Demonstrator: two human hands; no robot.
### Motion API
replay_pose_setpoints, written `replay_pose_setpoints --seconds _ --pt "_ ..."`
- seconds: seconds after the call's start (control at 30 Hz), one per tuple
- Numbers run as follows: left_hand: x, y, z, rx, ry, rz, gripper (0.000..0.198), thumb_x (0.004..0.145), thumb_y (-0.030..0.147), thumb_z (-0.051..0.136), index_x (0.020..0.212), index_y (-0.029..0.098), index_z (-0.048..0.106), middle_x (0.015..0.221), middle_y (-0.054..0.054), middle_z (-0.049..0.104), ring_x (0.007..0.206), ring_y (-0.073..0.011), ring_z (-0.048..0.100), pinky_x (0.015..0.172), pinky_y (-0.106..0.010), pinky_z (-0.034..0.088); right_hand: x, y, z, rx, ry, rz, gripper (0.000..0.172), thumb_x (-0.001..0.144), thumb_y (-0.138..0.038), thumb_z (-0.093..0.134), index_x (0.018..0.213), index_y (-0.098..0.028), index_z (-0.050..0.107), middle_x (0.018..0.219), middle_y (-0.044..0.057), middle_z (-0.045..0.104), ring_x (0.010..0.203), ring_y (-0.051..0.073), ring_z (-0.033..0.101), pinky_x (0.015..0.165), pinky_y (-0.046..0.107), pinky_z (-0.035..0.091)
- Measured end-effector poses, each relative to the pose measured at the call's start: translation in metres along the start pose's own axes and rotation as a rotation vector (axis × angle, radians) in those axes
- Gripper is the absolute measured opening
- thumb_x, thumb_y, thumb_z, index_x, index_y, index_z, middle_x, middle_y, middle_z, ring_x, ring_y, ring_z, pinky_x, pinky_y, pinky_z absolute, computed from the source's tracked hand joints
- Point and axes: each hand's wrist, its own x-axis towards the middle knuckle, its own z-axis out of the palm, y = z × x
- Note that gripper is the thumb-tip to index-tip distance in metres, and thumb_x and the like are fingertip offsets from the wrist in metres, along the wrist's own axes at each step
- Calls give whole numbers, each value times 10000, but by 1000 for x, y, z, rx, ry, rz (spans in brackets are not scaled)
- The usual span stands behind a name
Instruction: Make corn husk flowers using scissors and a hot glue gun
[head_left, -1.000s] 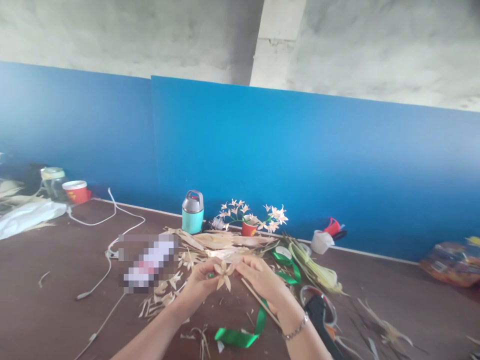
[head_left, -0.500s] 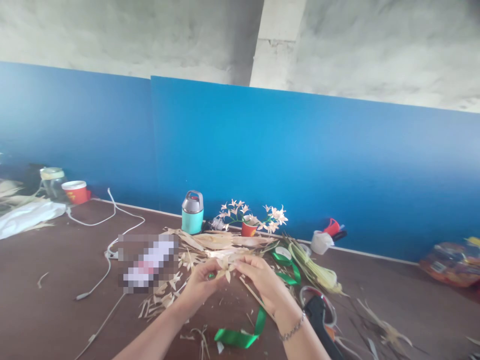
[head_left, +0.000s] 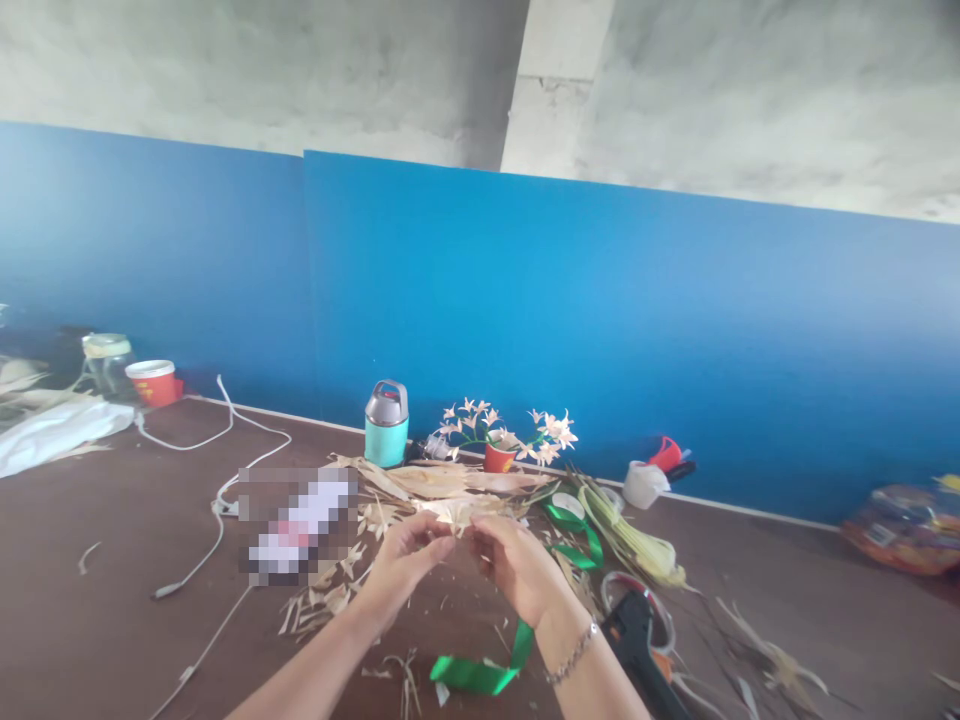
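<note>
Judging by its spread petals, the straw flower (head_left: 459,516) is taken as nearly shaped; it is pinched above the table (head_left: 112,610) between the closed fingertips of the left hand (head_left: 405,565) and the right hand (head_left: 516,565). The green ribbon (head_left: 480,675) and glue gun (head_left: 637,640) lie near them, so binding seems left.
</note>
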Motion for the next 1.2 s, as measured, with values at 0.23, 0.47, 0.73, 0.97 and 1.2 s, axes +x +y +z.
replay_pose_setpoints --seconds 0.23,0.47,0.73,0.97,1.2 --pt "0 -4 -2 321 165 241 212 709 367 645 788 170 647 846 -43 656 783 -202 591 734 -301 458 -1 5 2 -54 50 -68 186 551 -294 737 663 -179 645 650 -7 637 599 134 542 512 235 340" --pt "-1 -8 -3 526 341 397 92 737 261 585 749 193 646 789 -51 673 790 -232 609 758 -341 461 1 15 6 -99 65 -66 182 568 -314 734 680 -202 645 683 -16 629 635 139 545 529 229 353" --pt "-2 -4 -7 809 340 538 154 804 241 516 694 216 621 734 -35 662 788 -215 576 764 -339 416 -7 9 9 -382 22 -168 127 642 -322 665 691 -205 682 639 -19 610 605 135 494 567 252 334" --pt "-2 -3 -7 795 346 556 194 783 232 544 593 221 584 655 -18 644 735 -210 567 725 -314 381 -10 8 14 -466 -2 -215 116 650 -287 630 609 -181 654 555 -21 567 589 136 464 535 244 311" --pt "-3 -2 -7 773 314 578 186 795 196 521 619 215 578 699 -21 654 754 -202 553 730 -313 361 -11 8 13 -470 -34 -208 123 660 -269 627 571 -184 627 538 -29 532 549 116 413 529 241 308"
